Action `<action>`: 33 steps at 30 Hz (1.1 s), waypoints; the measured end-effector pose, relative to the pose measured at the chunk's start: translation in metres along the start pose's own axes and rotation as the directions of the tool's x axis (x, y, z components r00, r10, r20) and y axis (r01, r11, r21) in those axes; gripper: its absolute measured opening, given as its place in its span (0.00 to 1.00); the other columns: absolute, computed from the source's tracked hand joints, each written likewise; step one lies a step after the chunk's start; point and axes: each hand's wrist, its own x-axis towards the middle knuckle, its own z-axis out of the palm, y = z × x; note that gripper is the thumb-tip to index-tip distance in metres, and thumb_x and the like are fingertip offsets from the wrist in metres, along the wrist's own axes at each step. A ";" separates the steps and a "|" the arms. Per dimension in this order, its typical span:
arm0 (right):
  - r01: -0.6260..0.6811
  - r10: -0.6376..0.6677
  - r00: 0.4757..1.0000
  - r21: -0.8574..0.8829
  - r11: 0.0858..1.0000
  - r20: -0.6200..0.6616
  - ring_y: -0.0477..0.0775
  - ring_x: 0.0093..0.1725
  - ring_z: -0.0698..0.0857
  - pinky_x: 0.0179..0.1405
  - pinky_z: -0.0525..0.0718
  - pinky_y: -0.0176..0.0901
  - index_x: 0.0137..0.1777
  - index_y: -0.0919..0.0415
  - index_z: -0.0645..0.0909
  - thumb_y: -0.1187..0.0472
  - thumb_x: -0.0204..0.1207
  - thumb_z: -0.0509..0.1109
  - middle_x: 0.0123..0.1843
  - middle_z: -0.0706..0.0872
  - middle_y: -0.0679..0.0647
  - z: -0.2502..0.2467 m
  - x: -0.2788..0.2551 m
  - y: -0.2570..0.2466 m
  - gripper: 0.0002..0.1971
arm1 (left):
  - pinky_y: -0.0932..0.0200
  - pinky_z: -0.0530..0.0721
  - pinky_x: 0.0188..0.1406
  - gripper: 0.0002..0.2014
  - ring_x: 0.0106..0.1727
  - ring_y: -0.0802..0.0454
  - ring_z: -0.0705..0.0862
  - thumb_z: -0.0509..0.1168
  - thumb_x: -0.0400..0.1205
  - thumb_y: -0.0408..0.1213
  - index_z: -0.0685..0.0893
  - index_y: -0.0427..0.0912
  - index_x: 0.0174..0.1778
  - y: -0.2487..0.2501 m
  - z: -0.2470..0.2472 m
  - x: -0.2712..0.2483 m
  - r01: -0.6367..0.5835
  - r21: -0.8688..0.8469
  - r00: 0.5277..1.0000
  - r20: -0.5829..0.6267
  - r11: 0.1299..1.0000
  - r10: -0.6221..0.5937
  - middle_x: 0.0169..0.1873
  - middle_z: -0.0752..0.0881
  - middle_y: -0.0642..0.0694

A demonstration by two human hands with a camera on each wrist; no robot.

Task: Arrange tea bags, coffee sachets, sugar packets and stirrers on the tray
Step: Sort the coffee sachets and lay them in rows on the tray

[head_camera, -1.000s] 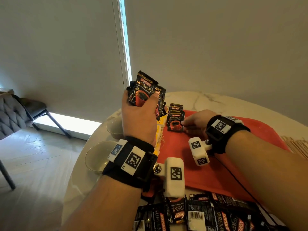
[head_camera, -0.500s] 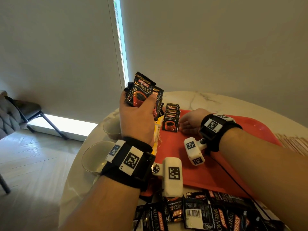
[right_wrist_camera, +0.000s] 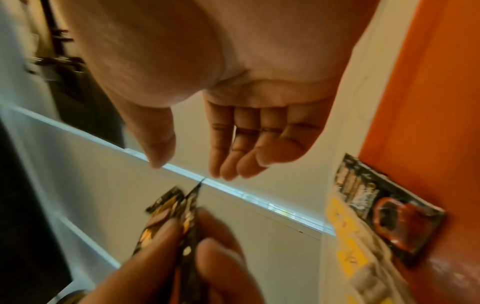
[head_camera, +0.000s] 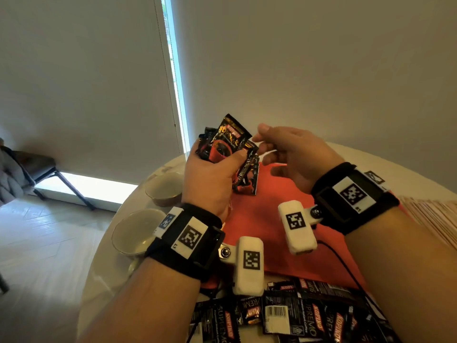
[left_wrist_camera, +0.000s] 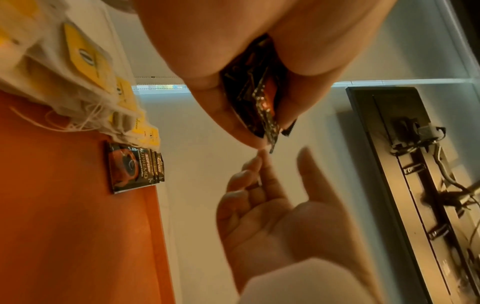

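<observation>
Nearest the camera, a loose heap of black coffee sachets (head_camera: 291, 315) lies on the table (head_camera: 103, 280) just off the near edge of the red tray (head_camera: 284, 243), some overlapping and some turned barcode-up. Beyond them both forearms cross the tray's near edge, each wearing a black wristband with a white camera block hanging below it. The tray's middle is bare red surface under the two wrists, room enough between the near edge and the far left corner. To the left of the tray, two pale bowls (head_camera: 138, 233) sit on the table near its rounded rim. The left hand (head_camera: 210, 179) is raised above the tray's left side and grips a fanned bunch of held sachets (head_camera: 227, 142), thumb across the front one and fingers behind (the left wrist view shows the pack edges squeezed between thumb and fingers). The right hand (head_camera: 294, 154) hovers just beside that bunch, holding nothing, fingers loosely extended and thumb apart; its fingertips (left_wrist_camera: 259, 158) are just short of the sachets' edge, and whether they touch cannot be told. Farther on, at the tray's far left corner, a short overlapped row of laid sachets (left_wrist_camera: 132, 166) rests flat, and just beside it along the left edge runs a row of tea bags (left_wrist_camera: 85, 67) with yellow tags and white strings. Pale wooden stirrers (head_camera: 435, 214) lie off the tray's right edge.
</observation>
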 end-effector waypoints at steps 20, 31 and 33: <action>-0.035 0.038 0.999 0.391 0.920 -0.001 0.76 0.66 0.86 0.68 0.82 0.74 0.63 0.69 0.84 0.53 0.71 0.82 0.61 0.87 0.70 -0.005 0.003 -0.016 0.26 | 0.33 0.92 0.59 0.20 0.55 0.43 0.94 0.82 0.76 0.34 0.87 0.43 0.63 -0.002 -0.004 -0.001 -0.138 0.165 0.981 0.158 0.977 0.112 0.52 0.94 0.43; 0.117 -0.116 0.993 -0.016 0.993 0.029 0.60 0.48 0.93 0.41 0.91 0.46 0.59 0.70 0.86 0.75 0.75 0.75 0.55 0.92 0.67 0.002 0.009 -0.003 0.12 | 0.27 0.92 0.52 0.17 0.48 0.35 0.95 0.83 0.68 0.38 0.88 0.49 0.51 -0.004 -0.007 0.007 -0.107 0.075 0.993 -0.041 0.991 0.110 0.45 0.94 0.39; 0.125 -0.124 0.992 -0.044 0.991 0.025 0.65 0.53 0.93 0.47 0.91 0.52 0.56 0.66 0.87 0.76 0.75 0.76 0.57 0.92 0.68 0.004 0.011 0.001 0.11 | 0.27 0.92 0.52 0.19 0.49 0.34 0.94 0.83 0.66 0.40 0.88 0.46 0.51 -0.005 -0.008 0.009 -0.095 0.057 0.993 -0.059 0.994 0.099 0.46 0.93 0.37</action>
